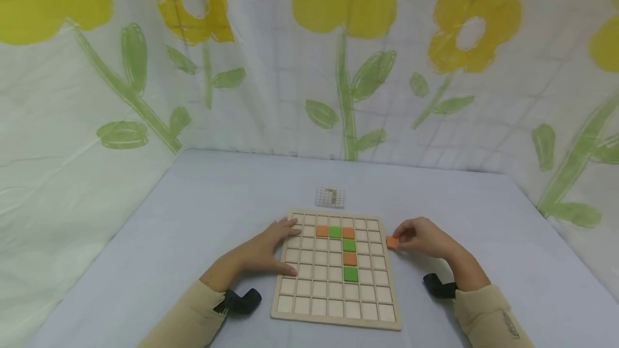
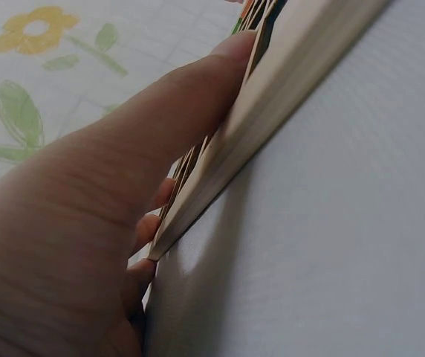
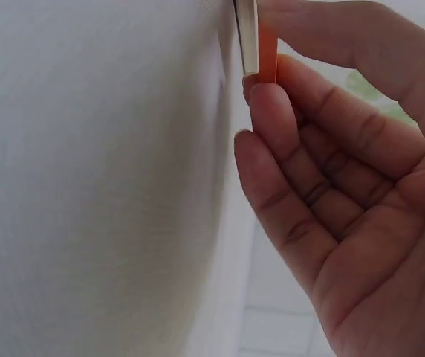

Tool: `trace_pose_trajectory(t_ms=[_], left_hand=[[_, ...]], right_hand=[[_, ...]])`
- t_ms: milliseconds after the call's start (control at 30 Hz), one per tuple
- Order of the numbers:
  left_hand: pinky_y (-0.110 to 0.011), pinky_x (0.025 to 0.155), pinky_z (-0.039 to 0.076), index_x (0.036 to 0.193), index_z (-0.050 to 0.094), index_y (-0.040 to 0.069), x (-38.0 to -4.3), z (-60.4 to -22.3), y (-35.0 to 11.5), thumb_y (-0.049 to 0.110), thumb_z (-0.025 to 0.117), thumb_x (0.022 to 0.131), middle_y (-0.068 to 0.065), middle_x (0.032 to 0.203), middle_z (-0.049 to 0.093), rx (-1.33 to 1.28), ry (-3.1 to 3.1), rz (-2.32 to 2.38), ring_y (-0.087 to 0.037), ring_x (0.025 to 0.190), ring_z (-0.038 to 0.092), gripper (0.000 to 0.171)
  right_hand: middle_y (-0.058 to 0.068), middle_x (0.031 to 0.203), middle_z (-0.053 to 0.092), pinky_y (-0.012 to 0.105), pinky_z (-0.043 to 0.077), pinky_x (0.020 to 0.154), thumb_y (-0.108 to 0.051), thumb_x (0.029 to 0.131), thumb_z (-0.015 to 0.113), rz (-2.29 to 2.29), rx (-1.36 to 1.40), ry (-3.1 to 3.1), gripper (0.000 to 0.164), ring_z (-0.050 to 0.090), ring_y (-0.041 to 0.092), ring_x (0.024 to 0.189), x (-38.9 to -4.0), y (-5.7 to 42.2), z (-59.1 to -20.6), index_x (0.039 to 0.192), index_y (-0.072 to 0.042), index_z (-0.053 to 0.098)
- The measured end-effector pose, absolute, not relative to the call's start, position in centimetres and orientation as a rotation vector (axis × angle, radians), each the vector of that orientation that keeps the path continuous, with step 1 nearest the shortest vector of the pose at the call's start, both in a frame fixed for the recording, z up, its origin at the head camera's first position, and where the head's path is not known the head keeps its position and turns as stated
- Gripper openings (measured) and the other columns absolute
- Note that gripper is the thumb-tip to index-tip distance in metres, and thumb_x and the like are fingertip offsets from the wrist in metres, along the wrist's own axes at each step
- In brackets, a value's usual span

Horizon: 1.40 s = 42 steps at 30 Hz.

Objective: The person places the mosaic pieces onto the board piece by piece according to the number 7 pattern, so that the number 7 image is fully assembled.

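A light wooden grid board (image 1: 336, 322) lies on the table, its square cells edged by thin strips. Orange and green tiles alternate in it: a short row starts at an orange tile (image 1: 322, 231), then a column runs down to a green tile (image 1: 351, 274). My left hand (image 1: 261, 249) rests spread over the board's left edge, thumb and fingertips on the cells. Beside the right edge, my right hand (image 1: 424, 238) pinches an orange square tile (image 1: 392, 243) between thumb and fingers. In the right wrist view that tile (image 3: 267, 56) overlaps the pale board edge.
A small card with a printed grid pattern (image 1: 330, 197) lies just behind the board. The table wears a pale cloth (image 1: 232, 181). A curtain with yellow flowers (image 1: 271, 95) hangs along its back and sides. Black wrist cameras (image 1: 244, 301) sit at both sleeves.
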<state>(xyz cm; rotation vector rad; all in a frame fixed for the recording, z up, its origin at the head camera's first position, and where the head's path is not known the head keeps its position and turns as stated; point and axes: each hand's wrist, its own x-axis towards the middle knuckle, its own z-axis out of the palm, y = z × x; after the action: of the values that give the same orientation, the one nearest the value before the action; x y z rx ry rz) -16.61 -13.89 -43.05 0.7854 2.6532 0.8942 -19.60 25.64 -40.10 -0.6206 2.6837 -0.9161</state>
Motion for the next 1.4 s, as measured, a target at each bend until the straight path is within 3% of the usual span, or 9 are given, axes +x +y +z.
trace_pose_trajectory(t_ms=[533, 1067, 1400], left_hand=[[-0.047, 0.119, 0.01, 0.142, 0.039, 0.02, -16.5, -43.0, -13.9, 0.058, 0.075, 0.065, 0.003, 0.157, 0.017, 0.761, 2.664, 0.872, -0.023, 0.146, 0.006, 0.093], [-0.048, 0.119, 0.008, 0.141, 0.04, 0.019, -16.5, -42.8, -13.9, 0.056, 0.076, 0.065, 0.002, 0.157, 0.017, 0.75, 2.646, 0.89, -0.024, 0.146, 0.005, 0.092], [-0.05, 0.118, 0.01, 0.14, 0.041, 0.017, -16.6, -42.9, -13.8, 0.055, 0.077, 0.065, 0.0, 0.157, 0.018, 0.762, 2.649, 0.888, -0.027, 0.146, 0.007, 0.092]], right_hand=[[0.004, 0.093, 0.068, 0.02, 0.054, 0.066, -0.014, 0.076, 0.076, -0.918, -0.819, 2.608, 0.021, 0.06, 0.004, 0.077, -17.0, 22.2, -37.9, 0.093, -0.004, 0.068], [0.002, 0.094, 0.066, 0.019, 0.054, 0.068, -0.015, 0.076, 0.075, -0.996, -0.812, 2.471, 0.021, 0.06, 0.009, 0.082, -14.5, 18.5, -37.4, 0.094, -0.006, 0.068], [-0.003, 0.086, 0.067, 0.019, 0.053, 0.067, -0.013, 0.076, 0.075, -0.931, -0.909, 2.461, 0.015, 0.058, 0.002, 0.076, -13.6, 17.2, -37.6, 0.089, -0.008, 0.069]])
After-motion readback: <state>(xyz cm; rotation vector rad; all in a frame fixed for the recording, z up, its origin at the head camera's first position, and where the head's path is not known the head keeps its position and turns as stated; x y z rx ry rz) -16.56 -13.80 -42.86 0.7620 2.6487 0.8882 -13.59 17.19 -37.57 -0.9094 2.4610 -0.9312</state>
